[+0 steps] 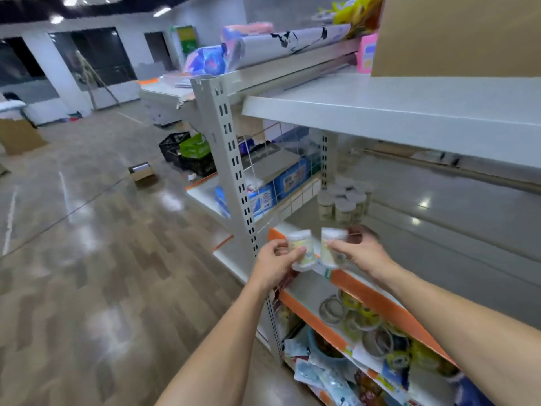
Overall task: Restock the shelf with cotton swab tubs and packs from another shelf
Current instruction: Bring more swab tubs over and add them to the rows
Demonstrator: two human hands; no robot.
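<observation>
At the shelf's front edge, both hands are up w/ one tub each. Left hand (pixel 275 260) grips a cotton swab tub (pixel 301 249), fingers curled round its side, thumb across the label; tub tilts a bit, white lid up. Right hand (pixel 358 249) pinches a second tub (pixel 332 247) from the right side, thumb on the front, fingers behind. The two tubs sit just beside each other, nearly touching, both in the air over the orange-edged shelf (pixel 360 285), not on it. Forearms bare, reaching in from lower frame.

Further back on that same level, a cluster of matching tubs (pixel 344 202) w/ grey-white lids stands upright in rows, against the back near the slotted post (pixel 324 159). Rest of that board looks bare and glossy.

One level down: rolls of tape (pixel 363 320), some clear, some yellow-printed, lying flat. Below those, packets (pixel 322 373) in blue and white, piled loosely; can't read labels.

Above the hands, a wide grey shelf (pixel 409 115) carries a cardboard box (pixel 456 33) at right & a pink pack (pixel 366 54) beside it. Long wrapped rolls (pixel 292 42) lie along the top.

Left of the upright (pixel 231 159), next bay holds blue boxes (pixel 289 177) behind a wire divider. Out on the shiny floor: black crates (pixel 178 150) w/ a green box (pixel 194 146), and a small open carton (pixel 142 171) well apart.
</observation>
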